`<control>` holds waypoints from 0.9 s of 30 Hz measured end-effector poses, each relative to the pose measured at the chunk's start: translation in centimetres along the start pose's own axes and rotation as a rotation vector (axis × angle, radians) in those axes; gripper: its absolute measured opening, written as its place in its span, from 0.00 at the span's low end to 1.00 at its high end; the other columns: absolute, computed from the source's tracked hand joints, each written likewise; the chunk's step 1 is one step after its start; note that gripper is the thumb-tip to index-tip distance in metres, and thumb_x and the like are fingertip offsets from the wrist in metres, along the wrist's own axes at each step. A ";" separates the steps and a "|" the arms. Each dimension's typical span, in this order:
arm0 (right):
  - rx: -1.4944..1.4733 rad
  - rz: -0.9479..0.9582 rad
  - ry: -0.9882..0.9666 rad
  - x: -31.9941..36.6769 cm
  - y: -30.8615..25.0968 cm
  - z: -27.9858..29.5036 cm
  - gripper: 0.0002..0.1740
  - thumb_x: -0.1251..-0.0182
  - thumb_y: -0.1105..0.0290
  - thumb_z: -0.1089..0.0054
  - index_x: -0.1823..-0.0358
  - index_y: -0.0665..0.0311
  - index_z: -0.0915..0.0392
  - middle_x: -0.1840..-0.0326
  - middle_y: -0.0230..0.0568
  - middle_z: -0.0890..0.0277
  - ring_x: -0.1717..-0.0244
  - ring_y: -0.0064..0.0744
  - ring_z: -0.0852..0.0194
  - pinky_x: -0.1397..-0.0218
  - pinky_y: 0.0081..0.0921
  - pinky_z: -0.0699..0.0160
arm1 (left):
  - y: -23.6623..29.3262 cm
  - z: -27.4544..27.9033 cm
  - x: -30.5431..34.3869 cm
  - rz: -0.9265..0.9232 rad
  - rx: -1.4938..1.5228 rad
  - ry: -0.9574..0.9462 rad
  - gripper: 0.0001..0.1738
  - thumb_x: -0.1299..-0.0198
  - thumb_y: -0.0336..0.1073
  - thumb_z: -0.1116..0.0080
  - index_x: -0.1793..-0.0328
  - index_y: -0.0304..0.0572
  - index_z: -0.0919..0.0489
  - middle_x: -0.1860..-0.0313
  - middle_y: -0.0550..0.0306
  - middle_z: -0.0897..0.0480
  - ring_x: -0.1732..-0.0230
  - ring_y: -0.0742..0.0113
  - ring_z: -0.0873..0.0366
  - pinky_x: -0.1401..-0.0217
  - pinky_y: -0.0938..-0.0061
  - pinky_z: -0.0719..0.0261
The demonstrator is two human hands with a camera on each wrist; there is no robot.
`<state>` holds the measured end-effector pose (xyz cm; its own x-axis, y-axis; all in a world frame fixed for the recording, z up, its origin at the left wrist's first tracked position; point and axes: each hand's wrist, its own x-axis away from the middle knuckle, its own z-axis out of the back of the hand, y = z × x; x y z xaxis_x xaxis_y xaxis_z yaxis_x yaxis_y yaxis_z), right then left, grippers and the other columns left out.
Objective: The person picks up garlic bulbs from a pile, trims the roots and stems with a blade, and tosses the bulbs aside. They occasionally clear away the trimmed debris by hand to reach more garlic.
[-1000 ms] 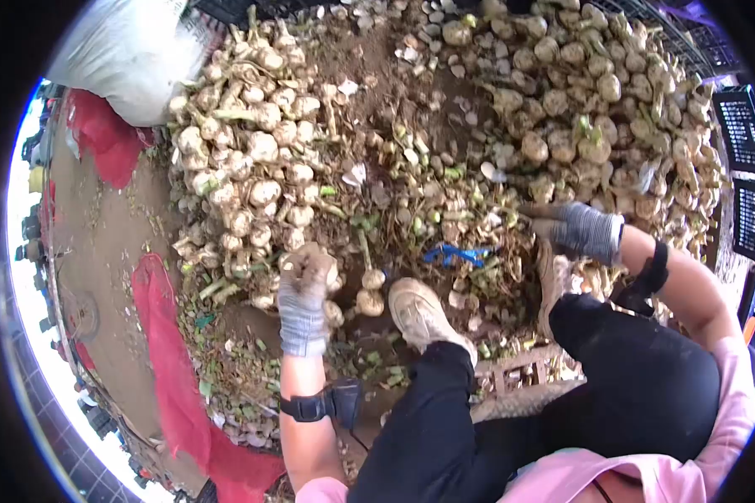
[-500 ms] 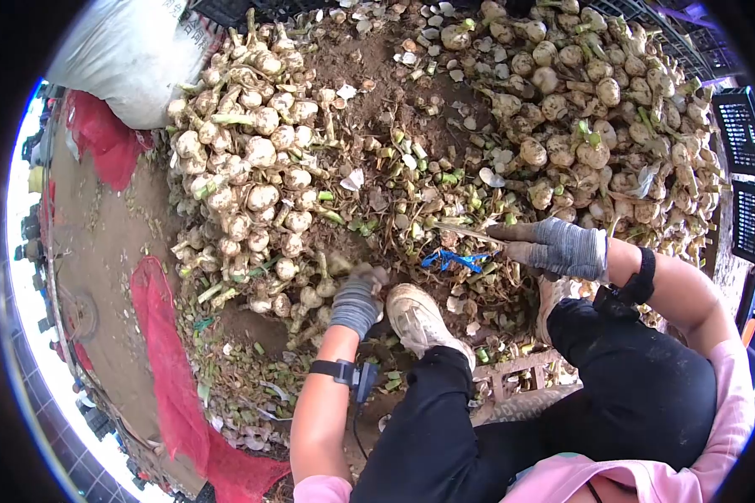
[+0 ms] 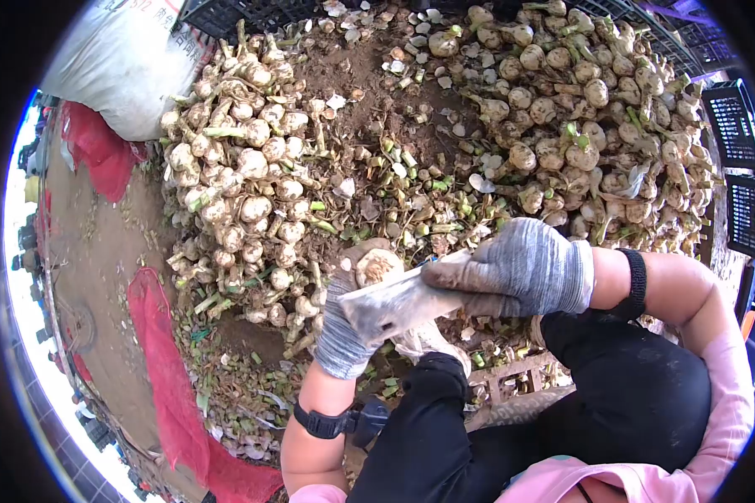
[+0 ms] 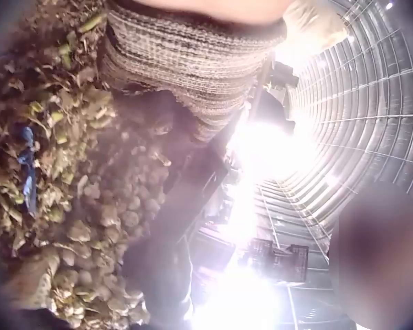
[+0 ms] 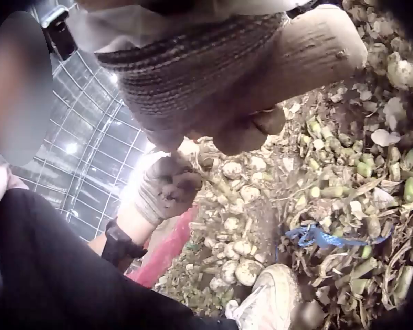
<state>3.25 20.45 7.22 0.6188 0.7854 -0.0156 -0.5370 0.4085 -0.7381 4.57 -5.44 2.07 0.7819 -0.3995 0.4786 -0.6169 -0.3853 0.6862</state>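
Observation:
In the head view my gloved left hand (image 3: pixel 344 314) grips a garlic bulb (image 3: pixel 379 267), its pale cut-looking face turned up. My gloved right hand (image 3: pixel 520 272) holds a broad-bladed knife (image 3: pixel 407 306) with a hole near the blade's end. The blade reaches left across the left hand's palm and overlaps the bulb's lower edge. In the right wrist view the knife blade (image 5: pixel 316 55) sticks out beyond the right hand's curled fingers, and the left hand (image 5: pixel 168 189) appears below it. Only the striped glove cuff (image 4: pixel 186 62) shows clearly in the left wrist view.
A heap of garlic with short stems (image 3: pixel 252 163) lies at left, a larger heap of garlic (image 3: pixel 596 126) at right. Stem trimmings (image 3: pixel 411 197) cover the ground between. Red netting (image 3: pixel 164 360), a white sack (image 3: pixel 122 67) and black crates (image 3: pixel 734 126) stand around. A shoe (image 5: pixel 275 295) is close by.
My left hand went from the left heap toward the middle, then rose with a garlic bulb. The right hand swung left with the knife, its blade turning flat to view beside the bulb.

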 end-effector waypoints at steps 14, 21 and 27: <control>0.186 0.061 -0.055 0.4 -0.2 -0.4 0.37 0.39 0.48 0.42 0.30 0.46 0.39 0.82 0.39 0.32 0.85 0.40 0.29 0.84 0.33 0.32 | 0.8 -3.4 1.4 -0.616 -1.656 -0.234 0.27 0.59 0.41 0.25 0.54 0.48 0.26 0.66 0.60 0.23 0.61 0.70 0.23 0.56 0.72 0.24; 0.139 -0.805 -0.012 6.4 6.8 0.0 0.28 0.30 0.56 0.51 0.30 0.51 0.39 0.59 0.48 0.18 0.65 0.41 0.16 0.58 0.37 0.19 | 1.2 -3.4 2.7 -0.474 -0.927 -0.059 0.30 0.56 0.36 0.25 0.49 0.42 0.30 0.59 0.55 0.24 0.64 0.66 0.22 0.60 0.74 0.21; -0.690 -0.506 -0.085 3.2 1.4 2.3 0.34 0.28 0.53 0.54 0.28 0.67 0.45 0.39 0.54 0.30 0.37 0.39 0.32 0.35 0.30 0.37 | 1.3 -1.6 1.4 -0.636 -1.313 -0.300 0.20 0.58 0.43 0.26 0.63 0.47 0.23 0.64 0.54 0.22 0.60 0.54 0.22 0.52 0.62 0.23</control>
<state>3.19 24.57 7.67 0.6303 0.6281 0.4564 0.2776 0.3666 -0.8880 4.98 -5.17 4.53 0.7349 -0.6710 -0.0988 0.4589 0.3847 0.8009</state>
